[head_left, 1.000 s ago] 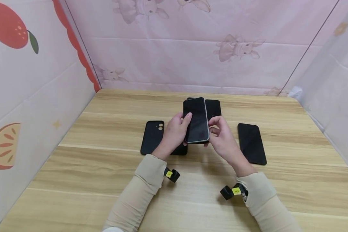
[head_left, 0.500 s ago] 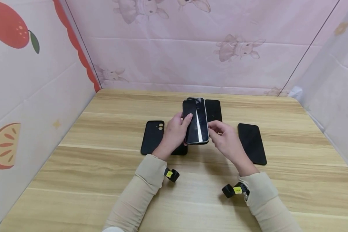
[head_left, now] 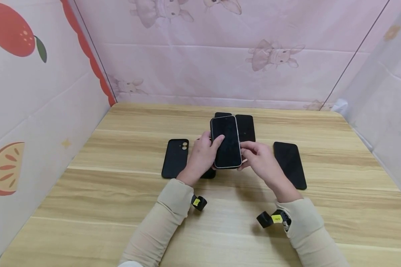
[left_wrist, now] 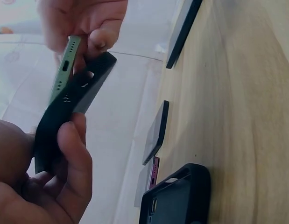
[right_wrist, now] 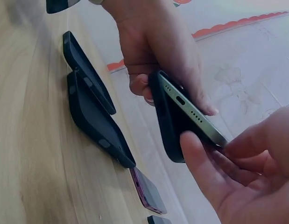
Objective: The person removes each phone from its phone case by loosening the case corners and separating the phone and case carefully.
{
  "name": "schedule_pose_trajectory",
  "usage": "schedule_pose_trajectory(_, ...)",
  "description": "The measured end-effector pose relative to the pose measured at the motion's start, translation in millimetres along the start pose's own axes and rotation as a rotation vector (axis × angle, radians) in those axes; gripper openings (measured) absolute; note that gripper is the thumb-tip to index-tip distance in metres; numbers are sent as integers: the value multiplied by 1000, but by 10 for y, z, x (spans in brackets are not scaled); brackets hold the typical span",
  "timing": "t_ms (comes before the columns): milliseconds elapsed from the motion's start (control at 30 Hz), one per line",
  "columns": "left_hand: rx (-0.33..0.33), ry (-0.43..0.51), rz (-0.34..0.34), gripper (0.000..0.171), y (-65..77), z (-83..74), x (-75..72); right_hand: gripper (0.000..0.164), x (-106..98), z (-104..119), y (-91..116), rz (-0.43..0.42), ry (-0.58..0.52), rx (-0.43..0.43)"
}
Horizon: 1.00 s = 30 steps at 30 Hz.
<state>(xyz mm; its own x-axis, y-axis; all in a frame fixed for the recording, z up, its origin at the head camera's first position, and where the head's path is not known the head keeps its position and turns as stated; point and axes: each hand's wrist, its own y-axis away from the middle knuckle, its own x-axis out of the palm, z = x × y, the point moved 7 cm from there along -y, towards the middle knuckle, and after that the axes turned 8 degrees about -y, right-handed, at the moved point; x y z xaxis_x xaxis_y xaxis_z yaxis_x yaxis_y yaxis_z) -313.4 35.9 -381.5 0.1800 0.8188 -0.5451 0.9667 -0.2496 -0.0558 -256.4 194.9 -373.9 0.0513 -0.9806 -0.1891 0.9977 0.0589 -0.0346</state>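
Note:
A smartphone (head_left: 228,148) with a dark screen and a pale green frame lies partly in a black phone case (right_wrist: 167,123). Along one long side the phone's edge stands up out of the case, leaving a wedge-shaped gap, seen in both wrist views. My left hand (head_left: 202,157) grips case and phone together, its thumb across the screen and its fingers round the case. At the raised edge my right hand (head_left: 262,161) pinches the phone, thumb (right_wrist: 193,149) beside the case wall and fingers at the phone's corner.
A black phone case (head_left: 173,159) lies left of my left hand, and another case (head_left: 208,173) sits partly hidden beneath that hand. Two dark phones, one left (head_left: 223,114) and one right (head_left: 245,126), lie behind the held one. Another dark slab like a phone (head_left: 289,165) lies at the right.
The held phone and case have come slightly down toward me. My right fingers have shifted lower along the phone's edge, and my left thumb reaches further over the screen.

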Motion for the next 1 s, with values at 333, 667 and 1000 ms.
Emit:
schedule_pose_trajectory(333,52,-18,67,44,-22,-17,18,35,-8,-27,-18,62,-137,65)
schedule_pose_trajectory(667,39,59,192,43,-13,-27,48,34,-125,-81,-47,7,-126,57)
schedule_pose_trajectory(1000,1,104,183,60,-33,-38,51,35,-207,-130,-52,2,-142,66)
